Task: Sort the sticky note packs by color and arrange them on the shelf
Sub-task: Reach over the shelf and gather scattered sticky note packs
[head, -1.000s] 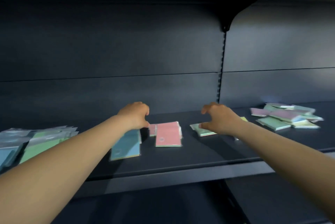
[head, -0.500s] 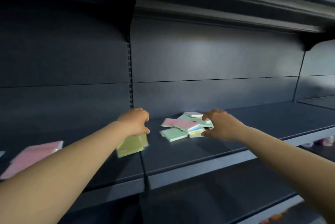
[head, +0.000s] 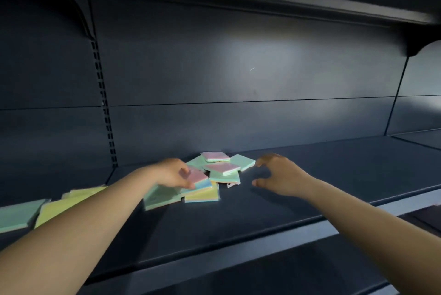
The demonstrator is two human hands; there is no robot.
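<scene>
Sorting looks partly done. Left of the mixed pile [head: 214, 175] on the shelf [head: 334, 175], a green pack [head: 16, 216] and about two yellow packs [head: 62, 206] lie flat beside each other, partly hidden by the left forearm, so the yellow count is unsure. The pile is unsorted: packs overlap at odd angles.

Count in the pile, roughly nine: three pink-topped, four green, one blue, one yellow at the front edge; blur makes this approximate. A white tag [head: 232, 184] pokes out under its right side.

Left hand [head: 171, 173] is on the pile's left edge, fingers curled over a pink pack [head: 198, 175]; its grip seems to pinch that pack, thumb under. Right hand [head: 279, 174] hovers just right of the pile, fingers spread, holding nothing.

Left to do: pull the pile apart by color and line the groups up.
</scene>
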